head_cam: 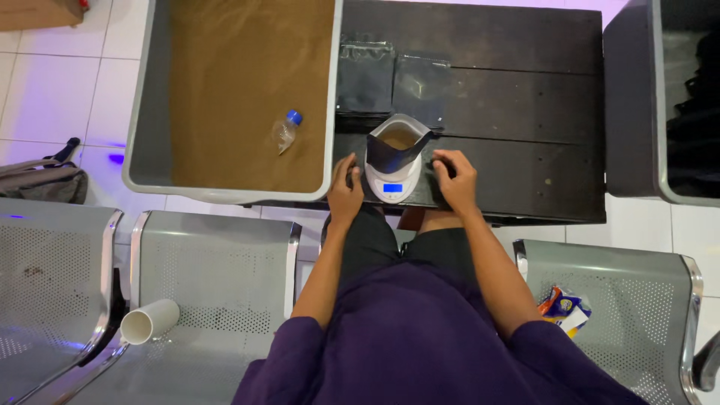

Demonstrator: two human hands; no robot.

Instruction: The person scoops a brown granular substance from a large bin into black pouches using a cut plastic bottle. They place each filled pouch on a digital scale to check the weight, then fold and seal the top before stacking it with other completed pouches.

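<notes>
Pouch (397, 146), dark with its mouth open and brown powder visible inside, stands upright on a small white digital scale (393, 180) with a lit blue display, at the near edge of a dark wooden table (525, 112). Left hand (344, 191) rests at the scale's left side, fingers curled and touching or nearly touching its rim; right hand (454, 180) rests on the tabletop just right of the scale, fingers bent, grasping nothing visible. Behind the scale lie flat empty dark pouches (390, 75). Left of the table, a large grey tub (146, 105) holds brown powder with a clear plastic bottle (285, 131), blue-capped, lying on it. Perforated metal bench seats (210, 285) flank the person; a white tube (150, 321) lies on the left seat, a colourful packet (564, 309) on the right.
</notes>
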